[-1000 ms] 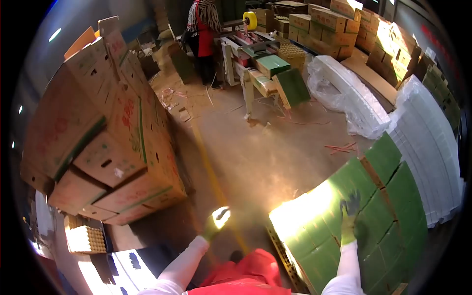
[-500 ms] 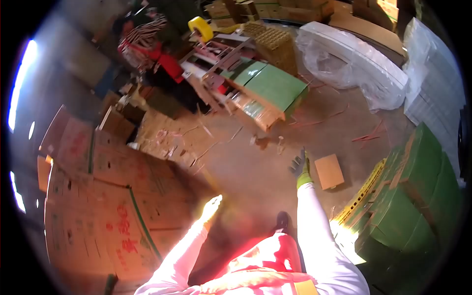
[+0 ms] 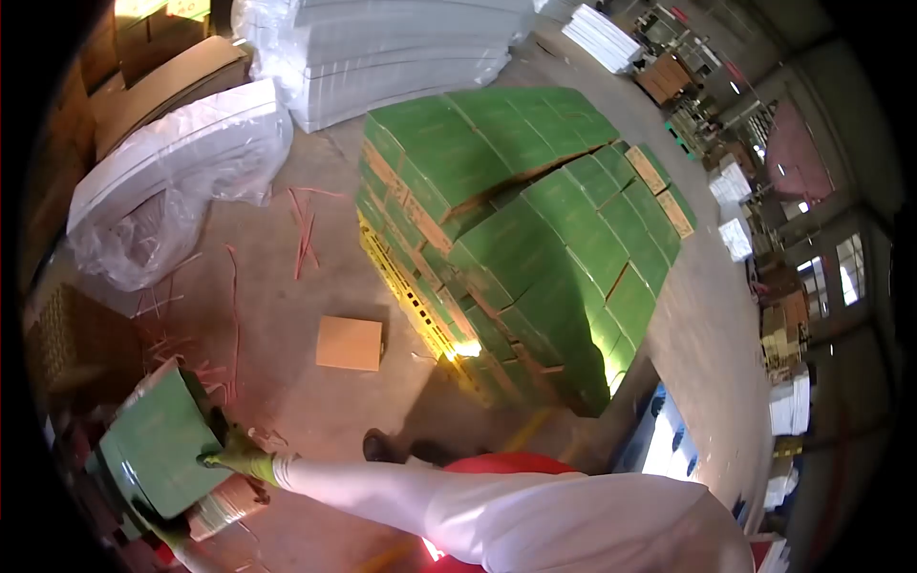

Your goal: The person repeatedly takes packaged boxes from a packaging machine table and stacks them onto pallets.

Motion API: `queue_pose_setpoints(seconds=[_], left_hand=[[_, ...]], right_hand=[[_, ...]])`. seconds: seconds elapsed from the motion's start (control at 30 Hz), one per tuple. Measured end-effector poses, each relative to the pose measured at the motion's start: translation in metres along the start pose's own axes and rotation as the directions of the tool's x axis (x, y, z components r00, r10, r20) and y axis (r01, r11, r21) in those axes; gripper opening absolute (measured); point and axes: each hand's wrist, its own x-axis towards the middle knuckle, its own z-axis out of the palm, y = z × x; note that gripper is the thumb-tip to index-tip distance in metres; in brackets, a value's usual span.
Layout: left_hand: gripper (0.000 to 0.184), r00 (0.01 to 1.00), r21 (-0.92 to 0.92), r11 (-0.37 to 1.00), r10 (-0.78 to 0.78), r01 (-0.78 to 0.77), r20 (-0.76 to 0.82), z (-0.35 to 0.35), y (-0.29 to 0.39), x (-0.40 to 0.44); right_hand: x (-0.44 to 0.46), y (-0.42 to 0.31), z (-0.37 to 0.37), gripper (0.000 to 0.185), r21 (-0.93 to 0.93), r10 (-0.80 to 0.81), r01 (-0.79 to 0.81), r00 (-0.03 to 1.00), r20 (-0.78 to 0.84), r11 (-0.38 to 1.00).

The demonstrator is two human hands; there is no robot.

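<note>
At the lower left is a green-topped cardboard box (image 3: 158,444) with brown sides. My right hand (image 3: 239,454), in a dark and yellow-green glove, grips its near right side, thumb over the top face and fingers along the edge. Against the box's lower edge lies my left hand (image 3: 160,523), gloved too and partly in shadow; its fingers are bent onto the box. Whether the box is lifted or still rests on the bench is hidden at the dark image edge.
A small brown carton (image 3: 350,344) lies on the floor ahead. Beyond it a large stack of green boxes (image 3: 535,210) stands on a yellow pallet (image 3: 406,296). Plastic-wrapped white sheets (image 3: 181,143) and loose pink straps (image 3: 304,234) lie farther off.
My view has swung right, bringing the green stack to the middle. My hands, apart and free before, are now on a green box. The other person is out of view.
</note>
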Motion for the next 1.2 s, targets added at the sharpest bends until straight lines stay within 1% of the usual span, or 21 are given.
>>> queue_pose_setpoints(seconds=[0.23, 0.27, 0.3, 0.33, 0.37, 0.47, 0.5, 0.57, 0.6, 0.63, 0.73, 0.77, 0.83, 0.87, 0.93, 1.0, 1.03, 1.07, 1.1, 1.13, 1.2], left_hand=[[0.073, 0.949, 0.135, 0.99, -0.088, 0.049, 0.304, -0.016, -0.009, 0.017], [0.091, 0.971, 0.327, 0.944, -0.024, -0.056, 0.237, -0.008, -0.02, 0.007], [0.091, 0.942, 0.318, 0.944, -0.184, 0.09, 0.28, 0.003, -0.015, -0.007], [0.094, 0.956, 0.423, 0.899, -0.015, -0.115, 0.292, 0.052, -0.018, -0.065], [0.089, 0.982, 0.238, 0.971, -0.032, -0.013, 0.184, 0.038, -0.025, -0.053], [0.064, 0.967, 0.343, 0.908, 0.191, -0.239, 0.168, 0.035, -0.078, -0.092], [0.065, 0.857, 0.666, 0.543, 0.372, -0.512, 0.356, 0.029, -0.105, -0.088], [0.065, 0.788, 0.79, 0.169, 0.338, -0.589, 0.515, 0.045, -0.159, -0.111], [0.064, 0.864, 0.807, 0.316, 0.251, -0.499, 0.436, 0.077, -0.184, -0.135], [0.059, 0.986, 0.555, 0.826, 0.008, -0.099, 0.164, 0.138, -0.191, -0.181], [0.049, 0.898, 0.38, 0.923, -0.114, -0.063, 0.425, 0.186, -0.278, -0.212], [0.05, 0.888, 0.465, 0.885, -0.199, -0.019, 0.414, 0.246, -0.282, -0.277], [0.053, 0.733, 0.44, 0.897, -0.277, -0.034, 0.621, 0.275, -0.359, -0.298], [0.055, 0.694, 0.479, 0.865, -0.253, -0.151, 0.674, 0.305, -0.388, -0.338], [0.051, 0.653, 0.535, 0.829, -0.316, -0.163, 0.688, 0.358, -0.425, -0.441], [0.047, 0.156, 0.177, 0.346, -0.089, -0.921, 0.984, 0.375, -0.512, -0.489], [0.046, 0.049, 0.059, 0.072, -0.133, -0.996, 0.99, 0.393, -0.551, -0.522], [0.046, 0.286, 0.356, 0.64, -0.214, -0.681, 0.934, 0.414, -0.602, -0.57], [0.046, 0.444, 0.528, 0.846, -0.449, -0.067, 0.775, 0.444, -0.633, -0.629], [0.054, 0.277, 0.533, 0.775, -0.459, -0.34, 0.844, 0.455, -0.668, -0.667], [0.056, 0.206, 0.588, 0.783, -0.553, -0.205, 0.808, 0.504, -0.764, -0.71]], right_hand=[[-0.019, -0.034, 0.001, 0.108, 0.455, -0.264, 0.339, 0.938, -0.223, 0.823], [-0.033, -0.054, -0.021, 0.093, 0.536, -0.282, 0.321, 0.947, -0.157, 0.781], [-0.048, -0.076, -0.044, 0.079, 0.611, -0.298, 0.289, 0.95, -0.09, 0.737], [-0.041, -0.07, -0.049, 0.062, 0.628, -0.263, 0.218, 0.965, -0.022, 0.747], [-0.047, -0.07, -0.063, 0.055, 0.635, -0.139, 0.089, 0.99, 0.03, 0.768], [-0.071, -0.055, -0.13, 0.055, 0.606, 0.112, -0.101, 0.994, 0.019, 0.789], [-0.077, -0.025, -0.158, 0.064, 0.531, 0.014, 0.02, 0.998, -0.06, 0.847], [-0.119, 0.007, -0.225, 0.065, 0.582, 0.072, 0.024, 0.987, -0.141, 0.813], [-0.145, 0.01, -0.255, 0.065, 0.663, 0.105, 0.049, 0.976, -0.19, 0.747], [-0.165, 0.023, -0.289, 0.065, 0.678, 0.086, 0.073, 0.976, -0.199, 0.732], [-0.242, 0.029, -0.372, 0.068, 0.675, 0.194, 0.162, 0.887, -0.419, 0.72], [-0.271, 0.015, -0.402, 0.071, 0.585, 0.041, 0.314, 0.857, -0.513, 0.748], [-0.324, 0.028, -0.463, 0.08, 0.145, -0.025, 0.202, 0.66, -0.751, 0.969], [-0.346, 0.035, -0.496, 0.083, 0.289, -0.022, 0.396, 0.621, -0.783, 0.872], [-0.401, 0.031, -0.567, 0.081, 0.316, 0.141, 0.254, 0.531, -0.836, 0.914], [-0.453, 0.074, -0.651, 0.079, 0.32, 0.17, 0.26, 0.47, -0.866, 0.911], [-0.474, 0.116, -0.701, 0.077, 0.275, 0.107, 0.341, 0.437, -0.893, 0.899], [-0.493, 0.146, -0.757, 0.075, 0.216, 0.036, 0.414, 0.401, -0.915, 0.884], [-0.516, 0.149, -0.796, 0.065, 0.086, -0.077, 0.526, 0.28, -0.957, 0.846], [-0.534, 0.16, -0.823, 0.061, 0.096, -0.037, 0.523, 0.239, -0.97, 0.847], [-0.566, 0.175, -0.91, 0.052, 0.058, -0.021, 0.515, 0.146, -0.989, 0.855]])
